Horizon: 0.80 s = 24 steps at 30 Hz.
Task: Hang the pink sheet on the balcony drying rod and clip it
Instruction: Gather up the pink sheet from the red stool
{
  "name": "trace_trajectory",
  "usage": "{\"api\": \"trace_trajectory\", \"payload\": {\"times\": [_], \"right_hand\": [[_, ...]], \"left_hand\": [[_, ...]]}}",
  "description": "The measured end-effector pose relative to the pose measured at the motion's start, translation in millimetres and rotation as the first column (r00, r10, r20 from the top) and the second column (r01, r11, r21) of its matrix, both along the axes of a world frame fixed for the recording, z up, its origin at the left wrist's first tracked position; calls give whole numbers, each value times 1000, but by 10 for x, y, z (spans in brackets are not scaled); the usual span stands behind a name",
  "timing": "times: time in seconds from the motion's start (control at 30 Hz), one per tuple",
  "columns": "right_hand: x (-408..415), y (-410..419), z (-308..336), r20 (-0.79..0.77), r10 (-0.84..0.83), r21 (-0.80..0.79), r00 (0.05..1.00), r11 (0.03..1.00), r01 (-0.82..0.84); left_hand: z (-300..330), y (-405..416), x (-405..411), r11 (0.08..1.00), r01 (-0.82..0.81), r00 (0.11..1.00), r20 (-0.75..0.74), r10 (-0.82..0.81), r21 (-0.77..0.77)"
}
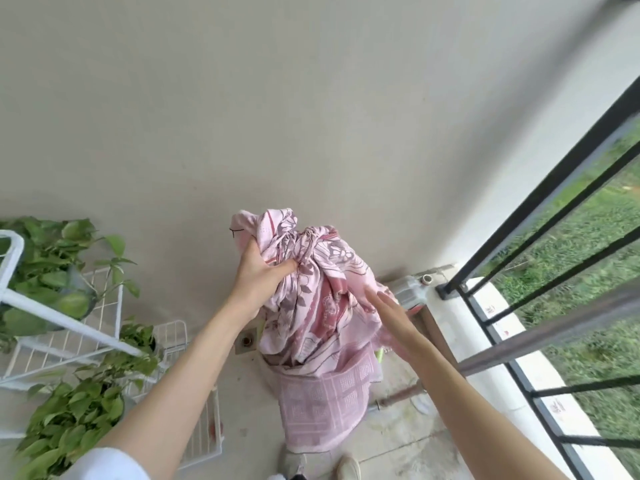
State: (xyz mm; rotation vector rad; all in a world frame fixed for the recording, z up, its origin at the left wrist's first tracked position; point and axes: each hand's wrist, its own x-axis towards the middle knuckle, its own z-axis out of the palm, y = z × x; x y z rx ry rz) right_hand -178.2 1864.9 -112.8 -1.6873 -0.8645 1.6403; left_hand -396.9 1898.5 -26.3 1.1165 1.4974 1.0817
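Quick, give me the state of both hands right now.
Left hand: closed, gripping the bunched top of the pink sheet.
Right hand: open, fingers straight, at the side of the sheet; holds nothing.

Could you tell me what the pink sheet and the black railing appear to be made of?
Pink sheet: thin woven fabric, probably cotton, matte; it bunches into soft folds and carries a printed pattern. Black railing: likely painted metal; straight, rigid, slim bars.
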Motion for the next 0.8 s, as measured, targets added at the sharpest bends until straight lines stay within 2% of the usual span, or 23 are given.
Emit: {"api": "trace_trajectory", "payload": {"times": [0.07, 0.17, 0.23, 0.3, 0.37, 0.47, 0.57, 0.67, 0.8], "right_hand": [[7, -163, -77, -93, 34, -164, 995, 985, -49], [-15, -429, -190, -102, 1, -273, 995, 961, -29], [0, -584, -256, -133, -136, -409, 982, 910, 71], [31, -678, -374, -300, -342, -586, 891, 803, 110], [42, -676, -406, -396, -450, -625, 801, 771, 124], [18, -528, -294, -383, -460, -497, 801, 834, 241], [25, -297, -19, -389, -386, -263, 837, 917, 300], [60, -99, 389, -483, -266, -58, 834, 960, 273], [37, 78, 973, -452, -65, 222, 890, 958, 183]], "left_hand": [[16, -22, -5, 999, -49, 999, 9, 49, 2], [48, -6, 8, 993, -111, 993, 41, 112, -31], [85, 27, 31, 991, -123, 991, 53, 125, -47], [139, 66, 64, 992, -125, 990, 62, 126, -28], [192, 105, 93, 994, -114, 990, 84, 113, 1], [212, 161, 129, 996, -89, 992, 89, 87, 20], [241, 204, 164, 997, -62, 998, 30, 61, 38], [327, 276, 183, 997, -45, 999, 34, 43, 60], [614, 415, 210, 992, 25, 997, 64, -33, 120]]}}
